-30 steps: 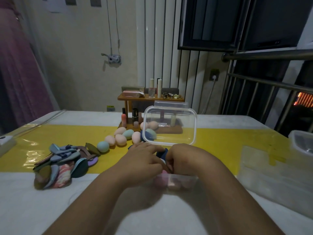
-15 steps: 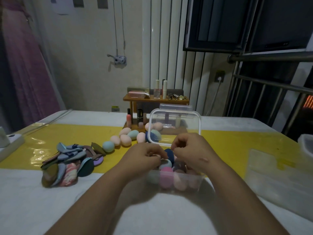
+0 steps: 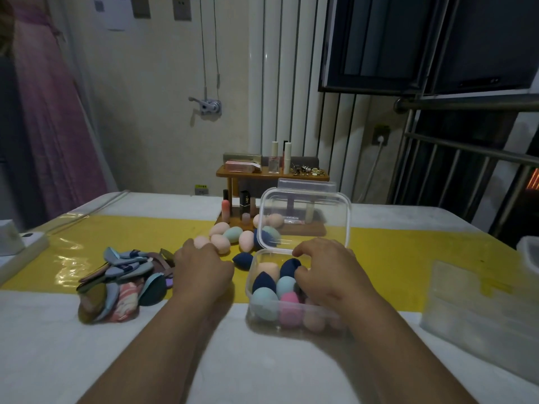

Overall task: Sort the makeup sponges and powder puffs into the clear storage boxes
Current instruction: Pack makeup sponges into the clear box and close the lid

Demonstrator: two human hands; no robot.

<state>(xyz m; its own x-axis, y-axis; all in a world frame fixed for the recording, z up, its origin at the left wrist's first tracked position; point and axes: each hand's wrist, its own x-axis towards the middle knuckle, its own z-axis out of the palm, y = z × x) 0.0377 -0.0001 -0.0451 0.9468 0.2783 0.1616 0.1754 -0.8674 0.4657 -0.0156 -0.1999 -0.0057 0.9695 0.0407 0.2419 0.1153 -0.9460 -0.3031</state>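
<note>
A clear storage box [image 3: 294, 323] stands near the table's front edge with its lid [image 3: 306, 217] upright behind it. Inside lie several egg-shaped makeup sponges [image 3: 264, 303] in teal, navy, pink and peach. My right hand [image 3: 332, 275] rests over the box's right half, fingers loosely bent down onto the sponges, thumb against a navy one. My left hand [image 3: 201, 269] lies over the near end of a row of loose sponges [image 3: 232, 234] on the yellow strip; its fingertips are hidden. A navy sponge [image 3: 242, 259] lies between hand and box. A heap of powder puffs [image 3: 122, 284] sits left.
A small wooden shelf [image 3: 271, 176] with cosmetics stands behind the sponges. A clear plastic bag [image 3: 481, 316] lies at the right, with another clear box [image 3: 529, 252] at the right edge. A white device [image 3: 17, 243] sits at the far left.
My left hand left the box and moved left and away onto the row of loose sponges. My right hand stayed over the box and lowered onto the sponges inside.
</note>
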